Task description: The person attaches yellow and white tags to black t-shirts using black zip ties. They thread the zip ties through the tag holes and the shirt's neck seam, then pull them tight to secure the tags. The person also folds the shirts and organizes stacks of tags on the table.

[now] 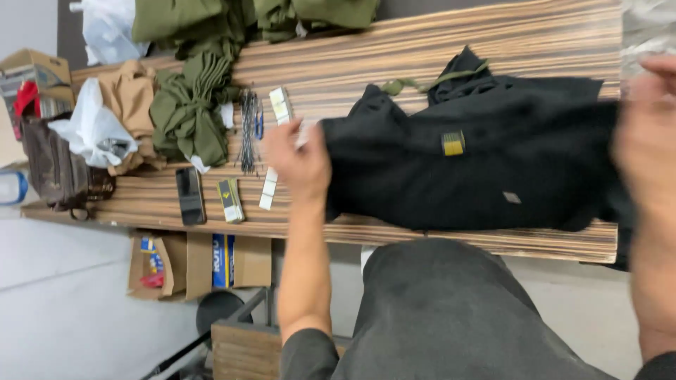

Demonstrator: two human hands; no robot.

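A black garment (479, 165) with a small yellow tag lies spread across the striped wooden table (394, 56). My left hand (299, 158) grips the garment's left edge, fingers closed on the cloth. My right hand (648, 134), blurred at the frame's right edge, holds the garment's right end. An olive drawstring (422, 83) pokes out at the garment's far side.
On the table's left lie olive garments (190, 105), a tan garment (130, 95), white plastic bags (91, 127), a bundle of black ties (248, 130), a dark phone (190, 195) and small label packs (230, 200). A brown bag (53, 169) and cardboard boxes (201, 264) sit at the left.
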